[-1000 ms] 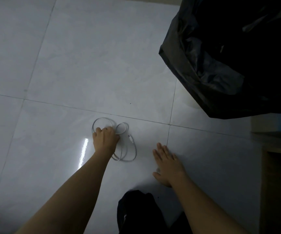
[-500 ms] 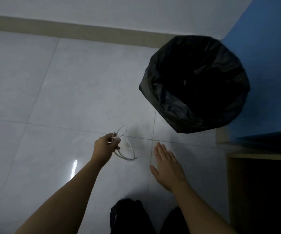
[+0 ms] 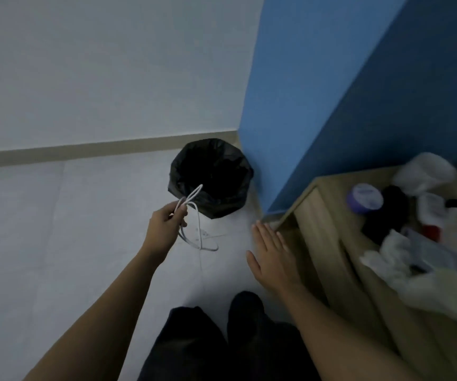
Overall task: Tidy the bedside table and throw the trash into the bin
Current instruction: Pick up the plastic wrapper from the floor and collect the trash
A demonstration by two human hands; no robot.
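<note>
My left hand (image 3: 165, 225) is closed on a looped white cable (image 3: 197, 229) that hangs above the tiled floor, just in front of the bin (image 3: 211, 177), which is lined with a black bag. My right hand (image 3: 272, 254) is flat and empty, fingers together, beside the front left corner of the wooden bedside table (image 3: 329, 224). On the table top lie crumpled white tissues (image 3: 394, 254), a purple-lidded jar (image 3: 365, 198), a white bottle (image 3: 431, 210) and dark items, all blurred.
A blue wall panel (image 3: 331, 92) stands behind the table and right of the bin. A white wall with a beige skirting board (image 3: 84, 149) runs along the back. My dark trouser legs (image 3: 221, 339) are at the bottom centre. Pale floor tiles stretch to the left.
My left hand has lifted the white cable off the floor. The view has risen and swung right, so the bin looks smaller and the bedside table has come into view.
</note>
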